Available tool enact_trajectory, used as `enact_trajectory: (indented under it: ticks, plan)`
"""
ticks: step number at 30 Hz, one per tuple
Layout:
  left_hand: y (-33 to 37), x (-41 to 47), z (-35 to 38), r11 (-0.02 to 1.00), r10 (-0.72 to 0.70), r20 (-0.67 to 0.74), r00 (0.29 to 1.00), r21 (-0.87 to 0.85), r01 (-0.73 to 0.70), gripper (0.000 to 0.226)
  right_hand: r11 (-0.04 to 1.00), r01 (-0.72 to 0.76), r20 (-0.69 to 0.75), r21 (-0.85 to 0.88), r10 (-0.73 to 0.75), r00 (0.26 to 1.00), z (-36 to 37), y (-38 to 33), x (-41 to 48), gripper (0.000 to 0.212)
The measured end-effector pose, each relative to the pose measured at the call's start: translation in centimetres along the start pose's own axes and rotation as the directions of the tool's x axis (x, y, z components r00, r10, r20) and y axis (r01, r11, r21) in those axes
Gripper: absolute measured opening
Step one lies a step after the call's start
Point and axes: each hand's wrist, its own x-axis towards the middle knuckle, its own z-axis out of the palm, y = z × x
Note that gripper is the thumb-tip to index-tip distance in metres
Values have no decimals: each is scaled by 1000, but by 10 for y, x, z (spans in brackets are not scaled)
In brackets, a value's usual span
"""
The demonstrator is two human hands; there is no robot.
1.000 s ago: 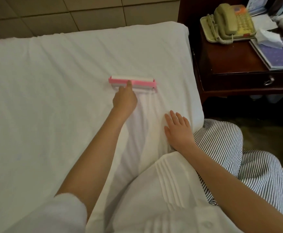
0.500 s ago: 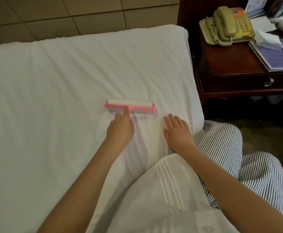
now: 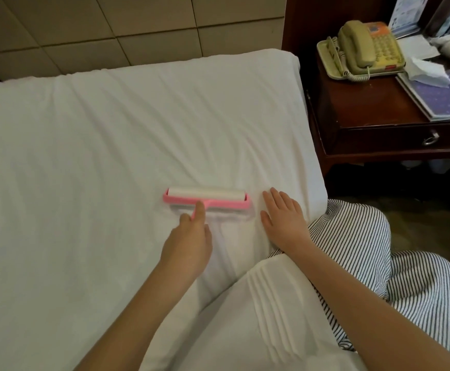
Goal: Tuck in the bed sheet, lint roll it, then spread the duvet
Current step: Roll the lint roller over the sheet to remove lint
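Your left hand (image 3: 189, 245) grips the lint roller (image 3: 206, 198) by its handle; the roll lies just beyond, long axis left-right on the bed sheet (image 3: 111, 129). Your right hand (image 3: 282, 220) rests flat just right of it.

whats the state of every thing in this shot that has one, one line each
bed sheet, spread over the bed, lightly creased
lint roller, roll down on the sheet, handle held
left hand, grips the roller handle, index finger laid along it
right hand, flat on the sheet beside the roller, fingers straight
telephone, handset on its cradle
nightstand drawer, closed
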Motion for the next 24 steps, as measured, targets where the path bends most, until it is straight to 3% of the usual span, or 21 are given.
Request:
enact_trajectory:
  ticks: [4,9,13,18,24]
  plan:
    - [12,69,-6,998,8,-84,996,-66,-14,56,1000,0,18,-25,0,1000,-2,2,-4,55]
    - [32,145,-28,996,67,-9,998,-65,-68,67,998,-56,-30,5,56,998,-5,10,-13,54]
    - [19,94,-26,996,76,15,997,-37,-76,67,998,-58,-12,35,59,998,-6,8,-9,54]
    - [-9,-16,6,983,89,114,990,147,-105,72,998,-39,22,43,38,999,-3,4,-4,54]
    - [14,58,-5,997,70,20,997,41,-70,69,998,-44,5,34,44,999,-2,5,-4,54]
